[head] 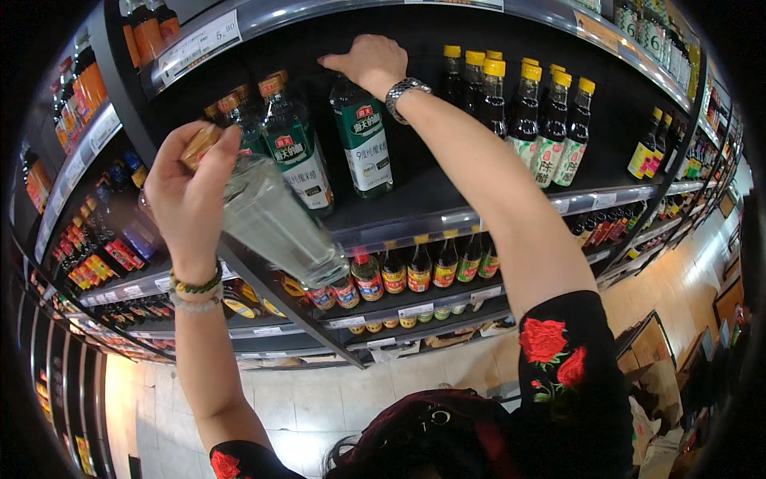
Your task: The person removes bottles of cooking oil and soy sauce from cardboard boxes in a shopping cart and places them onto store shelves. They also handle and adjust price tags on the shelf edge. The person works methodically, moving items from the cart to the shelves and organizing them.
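My left hand (194,185) grips the orange-brown cap of a clear bottle (278,218), which tilts with its base out over the shelf's front edge. My right hand (374,60) is at the top of an upright vinegar bottle (362,141) with a green and white label; its cap is hidden under the hand. Between the two hands, another green-labelled vinegar bottle (296,146) stands on the black shelf, with more orange-capped bottles behind and to its left.
Yellow-capped dark vinegar bottles (547,132) stand to the right on the same shelf. Smaller sauce bottles (419,269) line the shelf below. A metal shelf rail (413,230) with price tags runs along the front. Cardboard (655,395) lies at the lower right, beside the tiled floor.
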`<state>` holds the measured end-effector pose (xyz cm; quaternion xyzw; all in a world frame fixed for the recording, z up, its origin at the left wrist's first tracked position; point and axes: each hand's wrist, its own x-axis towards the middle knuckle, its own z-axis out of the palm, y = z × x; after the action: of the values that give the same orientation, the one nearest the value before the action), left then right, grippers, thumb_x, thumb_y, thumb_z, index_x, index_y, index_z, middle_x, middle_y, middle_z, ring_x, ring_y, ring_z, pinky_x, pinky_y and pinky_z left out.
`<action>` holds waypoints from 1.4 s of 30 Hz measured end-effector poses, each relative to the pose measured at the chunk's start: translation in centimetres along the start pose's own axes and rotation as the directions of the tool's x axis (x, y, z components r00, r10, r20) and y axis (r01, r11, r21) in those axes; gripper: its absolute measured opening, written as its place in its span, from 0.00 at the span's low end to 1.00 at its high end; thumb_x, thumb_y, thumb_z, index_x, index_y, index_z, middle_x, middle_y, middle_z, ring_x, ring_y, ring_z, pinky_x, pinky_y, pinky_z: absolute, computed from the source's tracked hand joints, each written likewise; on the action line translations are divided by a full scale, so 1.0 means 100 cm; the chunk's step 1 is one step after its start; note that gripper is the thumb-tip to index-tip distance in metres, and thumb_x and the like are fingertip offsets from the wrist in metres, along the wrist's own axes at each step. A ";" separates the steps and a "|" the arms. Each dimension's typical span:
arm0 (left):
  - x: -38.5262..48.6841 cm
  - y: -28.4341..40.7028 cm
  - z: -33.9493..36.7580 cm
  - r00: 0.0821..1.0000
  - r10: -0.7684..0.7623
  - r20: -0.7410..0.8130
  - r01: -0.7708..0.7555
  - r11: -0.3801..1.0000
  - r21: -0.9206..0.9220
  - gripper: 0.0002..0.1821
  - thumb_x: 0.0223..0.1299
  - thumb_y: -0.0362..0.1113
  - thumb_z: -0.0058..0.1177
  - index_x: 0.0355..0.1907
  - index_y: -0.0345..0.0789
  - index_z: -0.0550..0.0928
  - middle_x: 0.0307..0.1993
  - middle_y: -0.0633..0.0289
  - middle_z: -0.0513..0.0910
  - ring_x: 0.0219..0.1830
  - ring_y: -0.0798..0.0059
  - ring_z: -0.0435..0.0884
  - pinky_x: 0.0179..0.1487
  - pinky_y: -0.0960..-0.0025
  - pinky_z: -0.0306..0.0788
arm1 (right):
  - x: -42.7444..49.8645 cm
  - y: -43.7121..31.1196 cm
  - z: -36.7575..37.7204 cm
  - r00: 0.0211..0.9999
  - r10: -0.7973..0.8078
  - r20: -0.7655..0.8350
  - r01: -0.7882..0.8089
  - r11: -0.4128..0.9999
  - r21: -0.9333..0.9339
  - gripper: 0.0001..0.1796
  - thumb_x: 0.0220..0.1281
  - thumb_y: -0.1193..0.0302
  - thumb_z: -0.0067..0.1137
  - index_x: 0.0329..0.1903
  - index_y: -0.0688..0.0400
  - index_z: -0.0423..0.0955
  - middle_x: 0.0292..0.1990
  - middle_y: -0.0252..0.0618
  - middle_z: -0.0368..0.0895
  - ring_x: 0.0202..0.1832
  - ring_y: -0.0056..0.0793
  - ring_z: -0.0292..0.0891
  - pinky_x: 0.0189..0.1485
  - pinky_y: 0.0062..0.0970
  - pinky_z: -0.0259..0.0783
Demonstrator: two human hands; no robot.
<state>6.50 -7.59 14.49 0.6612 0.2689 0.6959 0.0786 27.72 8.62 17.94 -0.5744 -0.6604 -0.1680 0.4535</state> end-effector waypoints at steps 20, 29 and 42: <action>0.062 -0.049 0.126 0.975 0.033 0.220 -0.203 0.544 0.814 0.25 0.42 0.55 0.59 0.26 0.31 0.82 0.22 0.51 0.82 0.27 0.54 0.82 0.33 0.64 0.76 | -0.145 0.042 0.009 0.961 -0.221 0.166 0.138 0.904 0.405 0.57 0.39 0.37 0.65 0.61 0.69 0.56 0.45 0.54 0.75 0.50 0.41 0.75 0.44 0.32 0.76; 0.079 -0.066 0.095 0.818 -0.071 0.571 -0.249 0.851 0.462 0.25 0.57 0.44 0.59 0.53 0.30 0.76 0.41 0.54 0.82 0.41 0.70 0.81 0.45 0.70 0.74 | -0.108 0.086 0.035 0.667 -0.499 0.552 -0.449 0.322 0.833 0.30 0.60 0.66 0.60 0.62 0.62 0.63 0.54 0.39 0.74 0.55 0.25 0.69 0.57 0.28 0.67; -0.022 -0.092 0.115 0.873 0.392 0.289 -0.467 0.499 0.730 0.40 0.49 0.56 0.61 0.63 0.38 0.66 0.66 0.46 0.57 0.67 0.45 0.55 0.63 0.47 0.56 | -0.078 0.063 0.085 0.700 0.243 0.671 -0.701 0.059 0.711 0.38 0.65 0.40 0.38 0.67 0.52 0.58 0.64 0.45 0.63 0.65 0.39 0.59 0.64 0.36 0.57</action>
<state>15.53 2.25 7.92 0.7024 0.3673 0.4764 -0.3806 29.44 12.03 5.37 -0.3864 -0.4577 0.5394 0.5918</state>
